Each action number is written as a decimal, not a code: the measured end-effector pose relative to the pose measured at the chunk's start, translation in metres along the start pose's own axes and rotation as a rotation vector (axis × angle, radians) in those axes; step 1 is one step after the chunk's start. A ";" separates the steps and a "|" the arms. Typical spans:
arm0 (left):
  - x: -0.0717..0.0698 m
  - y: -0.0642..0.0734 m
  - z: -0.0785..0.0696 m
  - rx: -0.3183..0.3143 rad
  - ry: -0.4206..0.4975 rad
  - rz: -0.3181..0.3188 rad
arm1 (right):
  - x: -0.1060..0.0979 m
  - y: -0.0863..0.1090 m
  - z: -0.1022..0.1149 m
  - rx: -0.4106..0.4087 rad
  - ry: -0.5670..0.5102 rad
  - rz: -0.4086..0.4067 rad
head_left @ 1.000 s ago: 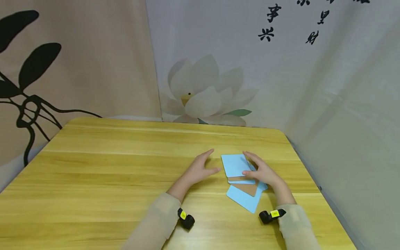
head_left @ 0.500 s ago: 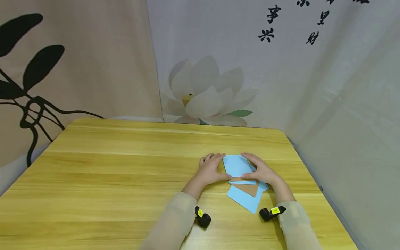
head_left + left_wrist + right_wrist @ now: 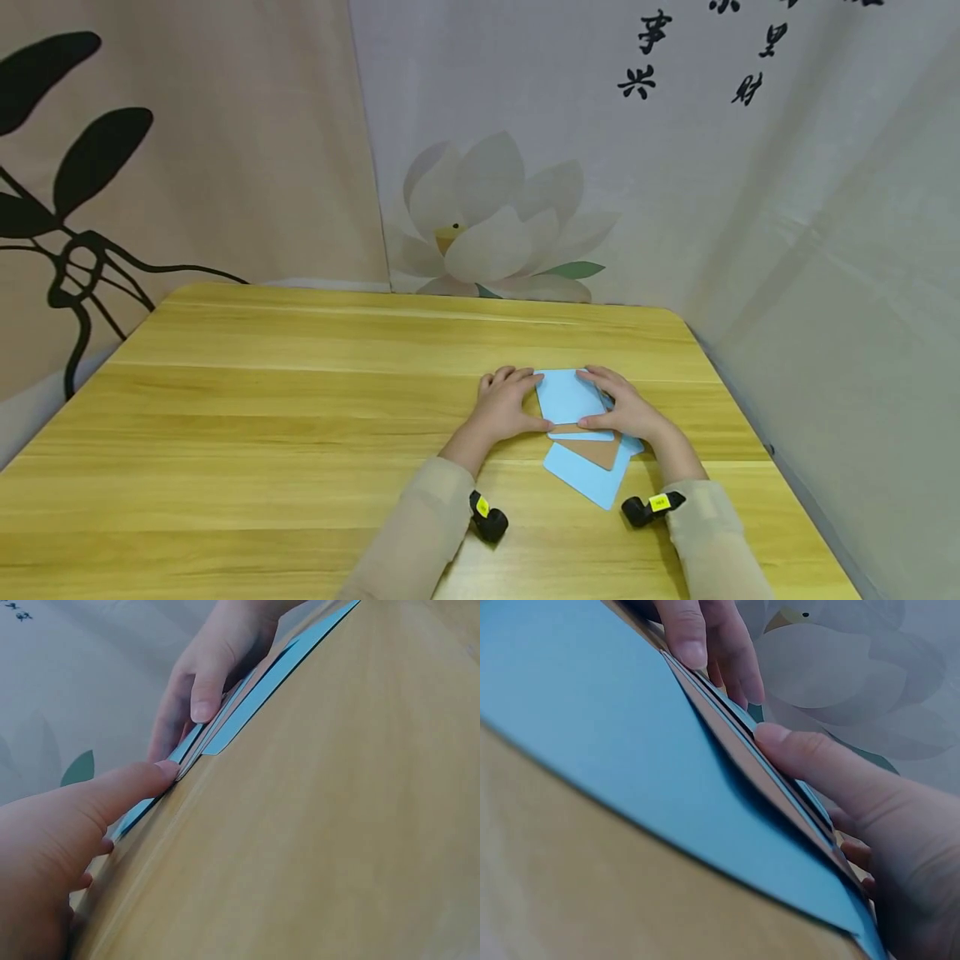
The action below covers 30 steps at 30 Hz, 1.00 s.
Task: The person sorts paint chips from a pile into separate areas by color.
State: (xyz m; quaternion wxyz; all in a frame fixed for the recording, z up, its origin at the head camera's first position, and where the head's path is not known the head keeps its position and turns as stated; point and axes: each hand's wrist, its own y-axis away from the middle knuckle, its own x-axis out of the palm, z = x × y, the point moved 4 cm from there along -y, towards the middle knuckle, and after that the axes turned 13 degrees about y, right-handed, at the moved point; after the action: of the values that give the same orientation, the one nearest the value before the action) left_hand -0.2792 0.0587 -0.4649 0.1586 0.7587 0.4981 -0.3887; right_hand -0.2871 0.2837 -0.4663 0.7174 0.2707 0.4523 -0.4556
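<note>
Blue and brown cards (image 3: 581, 482) lie in a loose, fanned pile on the table, with a blue card (image 3: 566, 398) on top. At its left edge, my left hand (image 3: 501, 410) holds the upper cards, thumb at the near corner and forefinger at the far one. My right hand (image 3: 633, 414) grips the upper cards from the right, its thumb (image 3: 806, 754) along their near edge and its fingertips by the far edge. Brown edges (image 3: 742, 761) show between blue ones in the right wrist view. Most fingers of both hands are hidden in the wrist views.
The wooden table (image 3: 262, 442) stretches left of the pile. A curtain (image 3: 810, 208) with a printed lotus and black characters hangs behind and to the right. Small black cameras (image 3: 489, 520) sit on both wrists.
My left hand has come in from the left to the left edge of the cards. The right hand has stayed at their right side, and the pile has hardly shifted.
</note>
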 end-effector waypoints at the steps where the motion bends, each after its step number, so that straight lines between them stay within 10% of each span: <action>1: 0.000 0.000 0.000 0.001 -0.003 0.001 | 0.000 0.000 0.000 -0.001 0.001 -0.003; 30: -0.009 0.003 0.004 0.083 0.102 -0.026 | -0.002 0.005 0.015 0.018 0.045 -0.070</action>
State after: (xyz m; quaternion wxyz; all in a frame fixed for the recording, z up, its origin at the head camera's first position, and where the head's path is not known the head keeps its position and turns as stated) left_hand -0.2801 0.0492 -0.4608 0.0963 0.7770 0.4986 -0.3721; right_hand -0.2767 0.2745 -0.4584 0.6880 0.2714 0.4735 -0.4783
